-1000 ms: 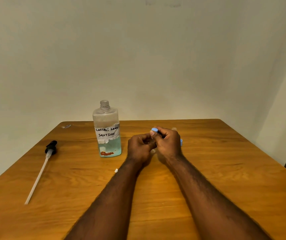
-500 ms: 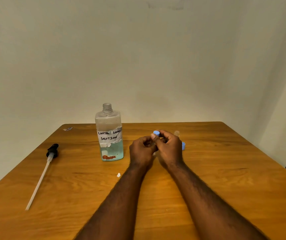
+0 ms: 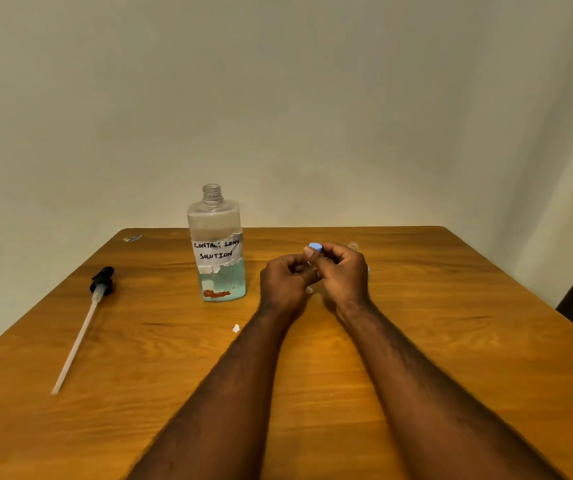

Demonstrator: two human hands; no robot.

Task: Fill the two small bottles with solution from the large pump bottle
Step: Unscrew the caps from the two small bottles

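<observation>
R hand (image 3: 342, 275) pinches a blue cap (image 3: 315, 247) btwn thumb & fingertips; the cap sits at the top of the hand, just above the thumbnail. L hand (image 3: 287, 282) is right beside it & touching it, fingers curled in round a small bottle (image 3: 309, 289). That bottle is clear & mostly hidden; only its lower end shows in the gap under the two hands. Can't tell whether the cap is on the neck or just off it. Both hands are over the worktop (image 3: 416, 341), forearms coming in from the near edge.

Second small bottle (image 3: 353, 244), clear & upright, peeks out just behind R hand. A sliver of a second blue cap (image 3: 368, 270) shows at R hand's outer edge.

Large bottle (image 3: 217, 244) stands upright near L hand, to its left & a bit farther back. Its neck is open, the taped label reads "CONTACT LENS SOLUTION", & blue liquid fills approx the bottom third. Pump head (image 3: 103, 280) w/ long dip tube (image 3: 77, 341) lies flat well left of L hand, apart from the large bottle. Tiny white scrap (image 3: 236, 328) lies just left of the L forearm.
</observation>
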